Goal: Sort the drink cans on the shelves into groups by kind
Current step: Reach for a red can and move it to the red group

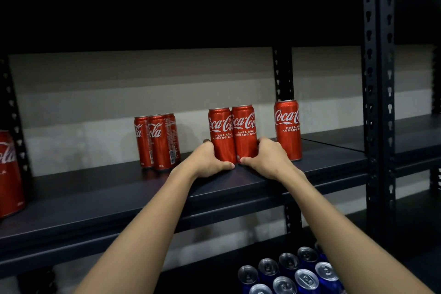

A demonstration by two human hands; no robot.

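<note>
While both hands cup the bottoms of two red cola cans, the main risk is a tip-over. In the head view, the left hand curls round the base of the left can, thumb lying along the front at the bottom, and the right hand wraps the base of the right can the same way. The two cans stand upright, touching each other, well back from the front edge of the shelf.

Because the grip sits so low on tall, slim cans, a quick slide could make the tops lean apart or topple backwards. A single can stands near the right hand, toward the shelf's right end; a push that way could knock it against the upright post. A cluster of three cans stands apart to the left, and a hard shove would scatter them. Another red can sits at the shelf's left end.

On the lower shelf, blue cans stand packed together; a can dragged off the front edge above could fall on them.
</note>
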